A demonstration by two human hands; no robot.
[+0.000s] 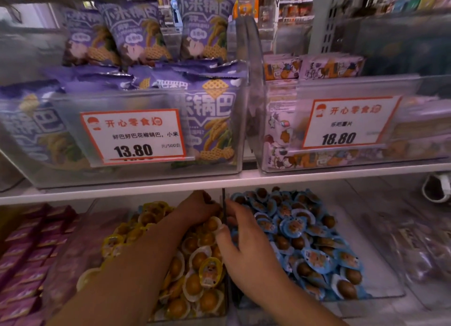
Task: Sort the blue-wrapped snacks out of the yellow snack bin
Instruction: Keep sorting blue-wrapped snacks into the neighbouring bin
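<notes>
On the lower shelf a clear bin [73, 252] holds yellow-wrapped snacks [195, 284]. Right beside it stands a second clear bin [380, 264] full of blue-wrapped snacks [305, 228]. My left hand [200, 206] reaches to the back right corner of the yellow bin, fingers curled down among the snacks; what they hold is hidden. My right hand [244, 242] straddles the wall between the two bins [223, 196], thumb on the yellow side and fingers spread over the blue snacks. No blue wrapper shows among the yellow ones.
The white upper shelf [317, 174] hangs close above both hands. On it stand clear bins of purple snack bags [207, 120] and purple packets [280, 140] with price cards. Pink boxes [29, 252] lie at lower left, and clear-wrapped goods [419, 247] at lower right.
</notes>
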